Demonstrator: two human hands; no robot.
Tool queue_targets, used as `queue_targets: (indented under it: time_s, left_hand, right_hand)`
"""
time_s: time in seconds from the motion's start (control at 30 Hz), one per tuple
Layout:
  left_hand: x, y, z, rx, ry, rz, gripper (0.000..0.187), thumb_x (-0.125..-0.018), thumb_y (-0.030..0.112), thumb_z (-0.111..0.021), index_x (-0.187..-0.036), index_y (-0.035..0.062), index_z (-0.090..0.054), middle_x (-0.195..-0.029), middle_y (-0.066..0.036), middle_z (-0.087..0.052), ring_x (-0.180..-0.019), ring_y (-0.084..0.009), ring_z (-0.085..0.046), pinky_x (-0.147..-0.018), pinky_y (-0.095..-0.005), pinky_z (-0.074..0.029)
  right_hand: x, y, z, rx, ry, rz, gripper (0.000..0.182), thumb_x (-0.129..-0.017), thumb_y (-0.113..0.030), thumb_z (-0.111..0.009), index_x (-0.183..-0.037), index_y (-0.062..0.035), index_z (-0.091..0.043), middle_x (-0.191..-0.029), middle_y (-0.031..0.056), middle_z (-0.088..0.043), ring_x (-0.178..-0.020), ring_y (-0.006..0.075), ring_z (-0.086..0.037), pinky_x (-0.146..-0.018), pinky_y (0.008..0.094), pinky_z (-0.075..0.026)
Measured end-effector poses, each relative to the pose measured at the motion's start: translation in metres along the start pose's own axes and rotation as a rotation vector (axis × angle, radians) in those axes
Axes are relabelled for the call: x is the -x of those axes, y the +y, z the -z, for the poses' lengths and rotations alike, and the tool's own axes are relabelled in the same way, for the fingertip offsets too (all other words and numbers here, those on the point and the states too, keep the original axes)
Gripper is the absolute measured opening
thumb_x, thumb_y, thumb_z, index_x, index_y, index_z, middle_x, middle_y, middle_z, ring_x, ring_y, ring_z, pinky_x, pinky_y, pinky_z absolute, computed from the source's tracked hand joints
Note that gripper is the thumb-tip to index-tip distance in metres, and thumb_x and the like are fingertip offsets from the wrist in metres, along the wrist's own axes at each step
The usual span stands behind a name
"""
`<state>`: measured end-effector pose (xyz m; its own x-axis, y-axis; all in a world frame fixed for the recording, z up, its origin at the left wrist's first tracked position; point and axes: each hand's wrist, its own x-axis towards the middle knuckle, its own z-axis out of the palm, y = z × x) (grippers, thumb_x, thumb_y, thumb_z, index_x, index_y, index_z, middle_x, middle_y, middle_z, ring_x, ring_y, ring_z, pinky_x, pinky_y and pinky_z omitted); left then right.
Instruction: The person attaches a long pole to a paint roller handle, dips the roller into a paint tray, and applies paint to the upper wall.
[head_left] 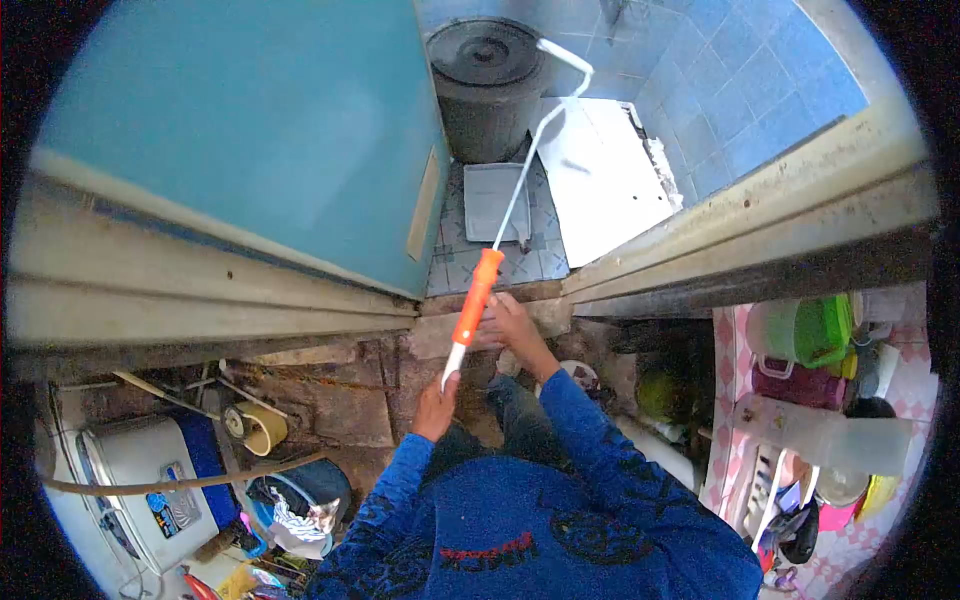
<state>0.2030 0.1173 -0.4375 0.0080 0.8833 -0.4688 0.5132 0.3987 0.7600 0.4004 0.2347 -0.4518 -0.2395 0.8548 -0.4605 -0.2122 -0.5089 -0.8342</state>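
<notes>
A paint roller (517, 190) with an orange handle (475, 298) and a bent white wire frame points away from me through the doorway. My left hand (436, 406) is closed around the white lower end, below the orange part. Higher up, my right hand (512, 325) has its fingers curled against the side of the orange handle. The roller's far end (565, 52) is over the room beyond, thin and pale against the blue tiles. Beneath the wire, a whitish paint tray (497, 203) lies on the patterned tile floor. A white board (605, 175) leans or lies right of it.
A dark lidded bin (486, 85) stands at the back. The teal door (260, 130) is on the left, a worn frame (740, 205) on the right. Behind on the left are a washing machine (140, 480) and a bucket (297, 500); shelves with plastic containers (800, 335) are at right.
</notes>
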Motion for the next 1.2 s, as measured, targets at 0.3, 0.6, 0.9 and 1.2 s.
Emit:
queue_targets:
  time_s: [0.3, 0.6, 0.9, 1.2]
  left_hand:
    - [-0.05, 0.071, 0.044, -0.007, 0.157, -0.004, 0.049, -0.1, 0.044, -0.041, -0.094, -0.0009, -0.057, -0.069, -0.016, -0.054, -0.064, -0.0307, -0.056, -0.063, -0.044, -0.044]
    - [-0.105, 0.105, 0.067, 0.115, 0.208, 0.025, 0.045, -0.1, 0.045, -0.043, -0.09, 0.0023, -0.055, -0.07, -0.004, -0.051, -0.063, -0.0142, -0.051, -0.059, -0.0324, -0.046]
    - [-0.194, 0.133, 0.088, 0.182, 0.215, 0.043, 0.049, -0.099, 0.051, -0.043, -0.087, 0.0041, -0.054, -0.068, -0.003, -0.049, -0.06, -0.0145, -0.049, -0.058, -0.0328, -0.043]
    - [-0.221, 0.166, 0.123, 0.156, 0.122, -0.005, 0.049, -0.098, 0.049, -0.044, -0.089, 0.0021, -0.055, -0.067, -0.005, -0.051, -0.06, -0.0167, -0.051, -0.057, -0.0349, -0.043]
  right_hand:
    - [0.005, 0.004, 0.09, -0.115, 0.26, -0.175, 0.064, -0.092, -0.06, -0.05, -0.126, -0.0058, -0.048, -0.097, 0.0099, -0.061, -0.091, 0.0215, -0.064, -0.075, 0.0351, -0.054]
    - [-0.006, 0.049, 0.125, -0.047, 0.327, -0.365, 0.069, -0.088, -0.061, -0.055, -0.126, -0.0042, -0.052, -0.108, 0.0139, -0.062, -0.079, 0.0224, -0.067, -0.067, 0.0378, -0.055]
    - [-0.064, 0.009, 0.133, 0.014, 0.436, -0.4, 0.055, -0.092, -0.058, -0.051, -0.11, -0.006, -0.057, -0.082, 0.0084, -0.062, -0.072, 0.018, -0.065, -0.059, 0.0326, -0.054]
    - [-0.087, -0.051, 0.111, -0.068, 0.465, -0.356, 0.049, -0.093, -0.051, -0.055, -0.113, -0.006, -0.055, -0.078, 0.0077, -0.063, -0.062, 0.0161, -0.063, -0.05, 0.0305, -0.052]
